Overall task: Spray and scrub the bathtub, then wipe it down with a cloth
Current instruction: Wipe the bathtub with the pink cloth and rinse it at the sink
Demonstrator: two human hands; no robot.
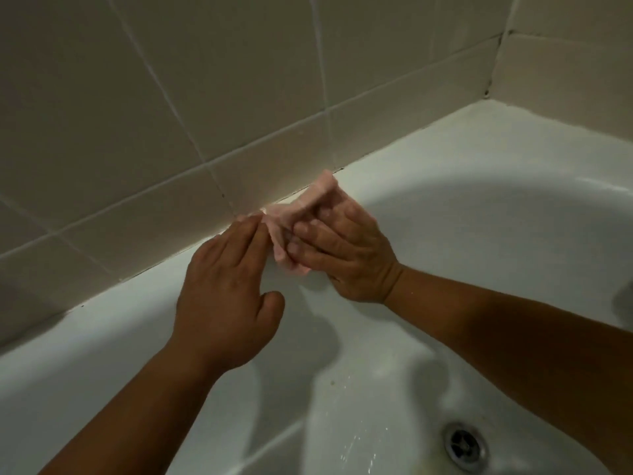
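A white bathtub (445, 142) is seen from above, with two bare forearms reaching in from the bottom edge toward its far rim, where the rim meets a beige tiled wall (154, 97). A small pink cloth (279, 238) is held bunched just above that rim, close to the seam with the wall, between the two hands. The cloth is gripped by the right hand (349, 258), whose fingers are curled around its crumpled folds, so that one end sticks up past the knuckles and another hangs below them. The left hand (222, 296) is spread flat with its back to the camera. Its fingers are kept straight and together, their tips touching the cloth's left edge, while the thumb is held apart and grasps nothing. Whether the cloth is touching the rim itself cannot be told. At the lower right, a round metal drain (464, 443) is set in the tub floor, and small droplets (346, 437) are scattered on the enamel beside it. Dark specks are seen along the grout (488, 87) in the far right corner, where two walls meet. The scene is dimly lit, and soft shadows of the arms are cast on the tub's inner slope.
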